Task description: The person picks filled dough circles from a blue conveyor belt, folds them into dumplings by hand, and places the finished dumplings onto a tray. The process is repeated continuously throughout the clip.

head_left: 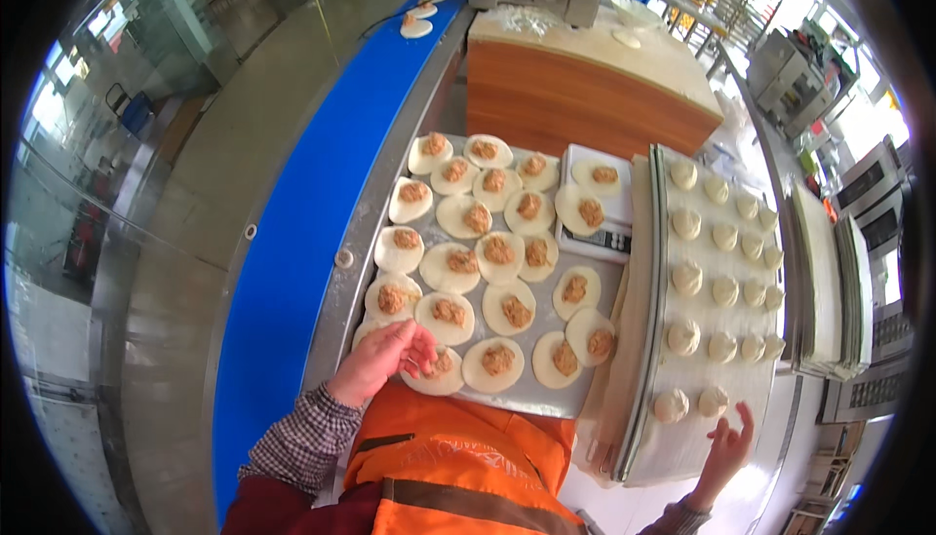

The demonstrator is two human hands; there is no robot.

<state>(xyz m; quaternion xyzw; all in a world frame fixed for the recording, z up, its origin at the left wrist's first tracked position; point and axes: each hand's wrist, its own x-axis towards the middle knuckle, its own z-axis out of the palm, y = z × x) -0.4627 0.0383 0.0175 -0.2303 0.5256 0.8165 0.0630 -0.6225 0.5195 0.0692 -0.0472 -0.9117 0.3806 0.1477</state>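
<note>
My left hand [388, 358] hovers at the near left of the metal worktop [546, 406], over a flat dough wrapper [434, 371] topped with minced filling. Its fingers are loosely curled and a little apart, and nothing shows in them. My right hand [726, 445] is at the near end of the cloth-lined tray [697, 438], fingers spread and empty. Just beyond its fingertips sits a shaped bun [713, 401], with another bun [671, 405] to its left. Several more filled wrappers [497, 360] cover the worktop, some overlapping.
A blue conveyor belt [292, 223] runs along the left, with dough rounds [416, 27] at its far end. A white scale [609, 241] bears filled wrappers. Rows of buns [685, 280] fill the tray. Beyond is a wooden table [585, 82]; stacked boards [819, 282] stand at the right.
</note>
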